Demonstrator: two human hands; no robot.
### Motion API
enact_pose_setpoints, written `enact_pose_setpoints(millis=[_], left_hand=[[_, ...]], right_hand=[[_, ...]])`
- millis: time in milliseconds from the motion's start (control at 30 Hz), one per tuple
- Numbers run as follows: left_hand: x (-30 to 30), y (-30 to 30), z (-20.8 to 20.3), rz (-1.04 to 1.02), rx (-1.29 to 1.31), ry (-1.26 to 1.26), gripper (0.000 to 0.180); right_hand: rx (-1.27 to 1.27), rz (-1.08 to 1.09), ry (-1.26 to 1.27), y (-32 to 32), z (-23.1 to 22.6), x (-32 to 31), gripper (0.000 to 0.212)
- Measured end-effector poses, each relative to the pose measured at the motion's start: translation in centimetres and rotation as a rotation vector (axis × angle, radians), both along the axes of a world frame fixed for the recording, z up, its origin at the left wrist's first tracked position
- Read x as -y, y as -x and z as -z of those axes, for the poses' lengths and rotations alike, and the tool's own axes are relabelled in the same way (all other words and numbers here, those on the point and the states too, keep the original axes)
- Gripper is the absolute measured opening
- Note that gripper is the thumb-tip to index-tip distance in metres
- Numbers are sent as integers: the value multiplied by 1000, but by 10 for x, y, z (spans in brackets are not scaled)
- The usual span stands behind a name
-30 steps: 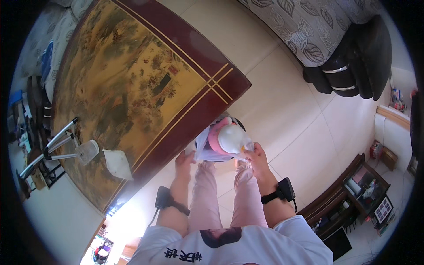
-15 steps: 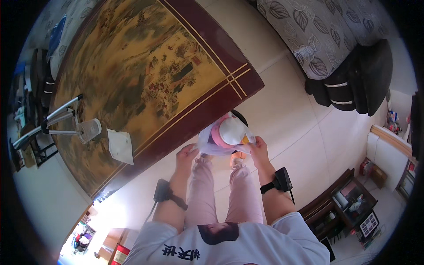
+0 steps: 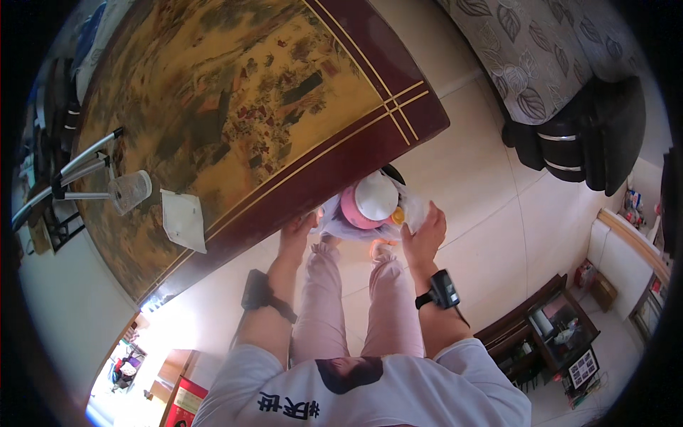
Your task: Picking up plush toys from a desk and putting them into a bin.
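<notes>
A translucent plastic bag (image 3: 343,229) hangs between my hands, just past the table's near edge. A white rounded thing (image 3: 376,197) and a pink one (image 3: 352,208) lie in or against it; I cannot make out their kind. Something small and yellow (image 3: 398,215) shows on their right. My left hand (image 3: 297,226) is closed at the bag's left side, its fingertips partly hidden close to the table edge. My right hand (image 3: 425,233) grips the bag's right side, thumb apart from the fingers with the film between them. A black rounded edge (image 3: 391,172) shows behind the bag.
The large table (image 3: 356,153) with a dark red border fills the upper left. On it are a clear plastic cup (image 3: 130,192), a white packet (image 3: 183,219) and a metal stand (image 3: 85,160). A patterned sofa (image 3: 526,57) is at upper right, a dark cabinet (image 3: 548,324) at lower right.
The bag and the things in it have shifted slightly right and up in view. My right hand has moved up and its thumb has spread from the fingers; my left has moved nearer the table edge.
</notes>
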State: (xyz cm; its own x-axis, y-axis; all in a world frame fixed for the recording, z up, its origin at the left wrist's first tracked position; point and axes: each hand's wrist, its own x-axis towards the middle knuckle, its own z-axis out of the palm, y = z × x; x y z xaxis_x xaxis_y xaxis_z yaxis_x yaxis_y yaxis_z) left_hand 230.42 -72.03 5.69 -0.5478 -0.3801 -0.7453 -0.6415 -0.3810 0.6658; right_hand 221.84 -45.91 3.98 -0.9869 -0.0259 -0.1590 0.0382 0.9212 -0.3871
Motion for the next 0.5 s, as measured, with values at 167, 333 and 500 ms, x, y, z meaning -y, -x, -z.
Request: enact_pose_setpoints(millis=[167, 333, 500], left_hand=[[-12, -4, 0, -55, 82, -45, 36], [-18, -1, 3, -120, 15, -60, 40], [-17, 0, -1, -174, 29, -59, 34]], right_hand=[[21, -363, 74, 18, -18, 50, 72], [314, -320, -261, 51, -5, 82, 82], [291, -298, -190, 31, 8, 87, 71]])
